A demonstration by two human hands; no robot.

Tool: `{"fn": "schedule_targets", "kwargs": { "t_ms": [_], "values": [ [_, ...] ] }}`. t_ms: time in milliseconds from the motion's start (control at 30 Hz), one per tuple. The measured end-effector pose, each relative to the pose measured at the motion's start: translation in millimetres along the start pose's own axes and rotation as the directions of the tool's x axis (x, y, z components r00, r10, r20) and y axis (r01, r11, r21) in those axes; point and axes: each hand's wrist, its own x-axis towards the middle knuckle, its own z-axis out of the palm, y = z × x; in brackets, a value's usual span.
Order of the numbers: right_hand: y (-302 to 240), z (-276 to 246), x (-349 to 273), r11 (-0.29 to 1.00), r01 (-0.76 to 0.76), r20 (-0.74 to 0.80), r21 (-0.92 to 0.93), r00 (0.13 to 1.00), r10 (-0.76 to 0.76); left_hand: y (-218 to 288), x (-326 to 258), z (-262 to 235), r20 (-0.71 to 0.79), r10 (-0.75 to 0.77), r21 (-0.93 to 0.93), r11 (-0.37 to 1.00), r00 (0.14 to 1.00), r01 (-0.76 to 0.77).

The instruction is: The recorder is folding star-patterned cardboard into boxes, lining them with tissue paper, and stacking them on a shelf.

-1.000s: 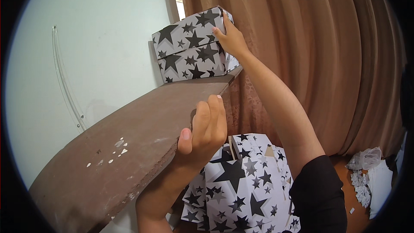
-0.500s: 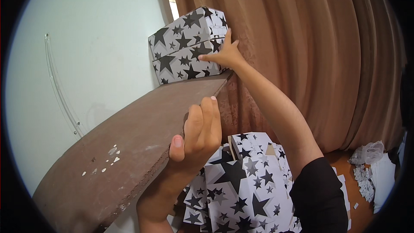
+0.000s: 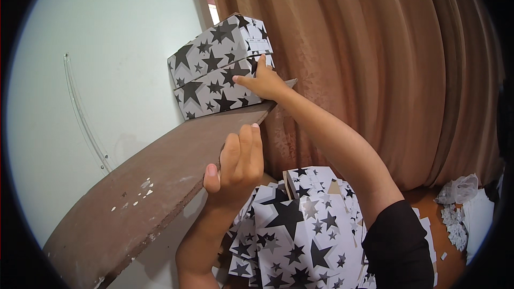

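Note:
A white cardboard box [image 3: 209, 67] with black and grey stars stands on the far end of a brown board [image 3: 160, 155], against the pale wall. A seam splits it into two layers; I cannot tell whether these are two stacked boxes. My right hand [image 3: 262, 81] presses on its lower right corner, thumb on the long face and fingers spread at the end face. Nearer me, my left hand [image 3: 238, 158] is at the board's front edge, fingers up and thumb apart, with nothing visible in it.
Below the board lies a pile of star-patterned cardboard pieces [image 3: 300, 230]. A brown curtain [image 3: 364, 48] hangs behind. At the right, a clear plastic bag [image 3: 459, 188] and white scraps [image 3: 454, 227] lie on the orange-brown floor. White flakes [image 3: 144, 184] dot the board.
My right hand has come in closer on the box's corner. The box has shifted leftward along the board, so the board's far corner now shows. My left hand keeps its place by the edge.

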Motion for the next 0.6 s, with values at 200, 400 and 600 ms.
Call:
{"fn": "schedule_targets", "kwargs": {
  "t_ms": [200,400,600],
  "values": [
    [0.4,-34.4,-29.5,0.983,0.026,0.075,0.18,0.996,-0.04,0.0,-5.3,-24.4,-0.026,0.018,0.009,1.0,0.999,-0.018],
    [-9.8,-104.0,-147.6,0.967,0.189,-0.117,0.168,0.978,-0.171,-3.3,-10.7,-56.8,0.292,0.126,-0.346,0.938,0.948,-0.018],
    [52.3,-155.8,-359.6,0.958,-0.056,-0.118,0.282,0.989,0.092,45.2,-79.5,-166.1,0.291,-0.005,-0.811,0.529,0.957,0.25]
  ]
}}
